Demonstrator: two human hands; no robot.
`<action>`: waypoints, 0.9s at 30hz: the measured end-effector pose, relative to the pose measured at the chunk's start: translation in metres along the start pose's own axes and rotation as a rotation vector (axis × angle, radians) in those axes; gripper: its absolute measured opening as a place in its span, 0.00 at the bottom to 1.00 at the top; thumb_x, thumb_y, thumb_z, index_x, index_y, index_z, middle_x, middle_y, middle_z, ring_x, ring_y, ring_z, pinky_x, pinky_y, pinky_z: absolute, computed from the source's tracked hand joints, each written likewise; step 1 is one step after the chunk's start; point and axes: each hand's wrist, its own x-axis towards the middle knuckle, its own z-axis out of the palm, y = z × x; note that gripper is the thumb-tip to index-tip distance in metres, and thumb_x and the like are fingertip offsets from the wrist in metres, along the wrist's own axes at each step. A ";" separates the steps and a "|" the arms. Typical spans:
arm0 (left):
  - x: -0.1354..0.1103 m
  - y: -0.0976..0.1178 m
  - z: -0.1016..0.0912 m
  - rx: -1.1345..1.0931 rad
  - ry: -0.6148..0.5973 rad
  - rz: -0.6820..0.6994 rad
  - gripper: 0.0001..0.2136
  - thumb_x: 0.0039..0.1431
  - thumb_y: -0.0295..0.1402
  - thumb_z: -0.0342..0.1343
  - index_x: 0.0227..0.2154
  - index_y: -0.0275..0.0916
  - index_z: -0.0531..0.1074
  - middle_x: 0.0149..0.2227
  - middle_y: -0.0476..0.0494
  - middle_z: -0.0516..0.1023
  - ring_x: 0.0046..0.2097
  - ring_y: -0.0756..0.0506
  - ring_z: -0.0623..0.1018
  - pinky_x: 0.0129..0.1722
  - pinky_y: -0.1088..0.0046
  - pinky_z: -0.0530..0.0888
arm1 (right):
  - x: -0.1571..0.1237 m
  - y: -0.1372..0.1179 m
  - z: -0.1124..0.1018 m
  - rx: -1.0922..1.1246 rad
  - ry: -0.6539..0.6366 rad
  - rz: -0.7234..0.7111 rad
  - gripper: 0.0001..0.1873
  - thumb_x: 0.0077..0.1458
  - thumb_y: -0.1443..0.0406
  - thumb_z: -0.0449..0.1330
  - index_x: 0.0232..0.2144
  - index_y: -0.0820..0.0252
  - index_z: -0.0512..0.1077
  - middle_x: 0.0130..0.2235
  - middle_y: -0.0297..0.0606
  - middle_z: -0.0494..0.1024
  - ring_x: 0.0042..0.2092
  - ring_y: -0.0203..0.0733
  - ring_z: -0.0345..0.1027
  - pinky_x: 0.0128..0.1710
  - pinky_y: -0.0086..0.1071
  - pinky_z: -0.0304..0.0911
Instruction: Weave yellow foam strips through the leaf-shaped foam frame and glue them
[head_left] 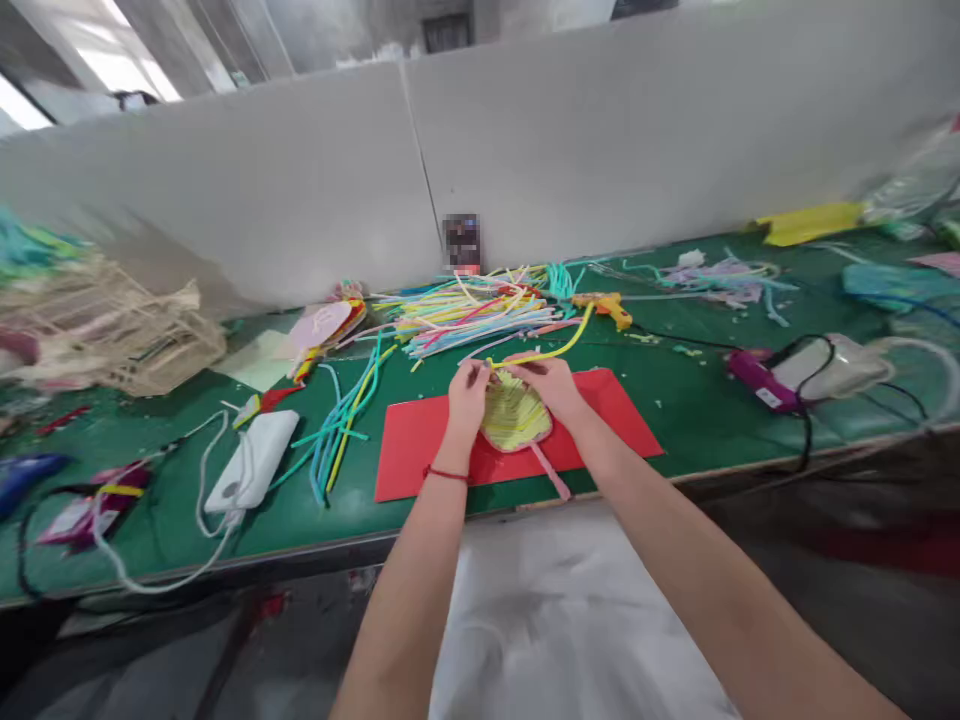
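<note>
A fan-shaped craft piece (516,415), filled with yellow-green strips and edged in pale pink, lies over a red sheet (416,445). Its pink handle (551,472) points toward me. My left hand (469,392) is closed at the piece's upper left edge, pinching one end of a yellow pipe cleaner (566,348). From there the stem runs along the top edge and curves up to the right. My right hand (551,385) is closed on the same stem at the upper right edge. The fingertips are small and partly hidden.
Behind the red sheet lies a pile of colourful pipe cleaners (472,325), with an orange-yellow glue gun (611,308) beside it. Teal stems (349,415) and a white power bank or adapter (255,460) with cords are left. A purple pack (761,380) lies right. A grey partition (600,150) stands behind.
</note>
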 end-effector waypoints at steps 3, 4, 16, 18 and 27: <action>-0.003 0.004 0.003 0.039 -0.085 0.023 0.06 0.52 0.28 0.49 0.21 0.37 0.64 0.19 0.53 0.66 0.24 0.54 0.67 0.27 0.79 0.65 | 0.000 -0.003 -0.002 0.029 0.058 0.013 0.14 0.37 0.56 0.64 0.26 0.60 0.75 0.27 0.33 0.75 0.27 0.33 0.63 0.24 0.27 0.58; -0.004 0.005 0.003 0.049 -0.107 0.029 0.06 0.51 0.28 0.50 0.21 0.37 0.64 0.19 0.53 0.66 0.24 0.54 0.67 0.27 0.79 0.65 | 0.000 -0.004 -0.002 0.041 0.072 0.018 0.14 0.37 0.56 0.64 0.26 0.60 0.74 0.26 0.33 0.74 0.26 0.33 0.63 0.24 0.27 0.58; -0.007 0.005 0.003 -0.125 -0.152 -0.041 0.04 0.49 0.31 0.51 0.22 0.37 0.65 0.20 0.53 0.66 0.24 0.53 0.69 0.26 0.78 0.65 | -0.003 -0.005 -0.002 0.130 -0.033 0.053 0.14 0.40 0.55 0.63 0.24 0.59 0.71 0.23 0.31 0.72 0.27 0.32 0.64 0.24 0.25 0.59; -0.007 0.005 0.003 -0.162 -0.147 -0.054 0.06 0.49 0.33 0.52 0.22 0.37 0.65 0.20 0.53 0.66 0.24 0.53 0.69 0.26 0.78 0.65 | -0.004 -0.007 -0.002 0.120 -0.021 0.046 0.14 0.40 0.55 0.63 0.23 0.60 0.71 0.23 0.31 0.72 0.26 0.32 0.64 0.24 0.25 0.60; -0.004 0.004 0.003 -0.197 -0.114 -0.130 0.11 0.48 0.40 0.54 0.23 0.37 0.65 0.20 0.53 0.66 0.23 0.53 0.69 0.23 0.79 0.66 | -0.004 -0.010 0.000 -0.002 0.124 -0.048 0.15 0.38 0.55 0.64 0.26 0.61 0.74 0.25 0.34 0.74 0.24 0.33 0.63 0.23 0.28 0.59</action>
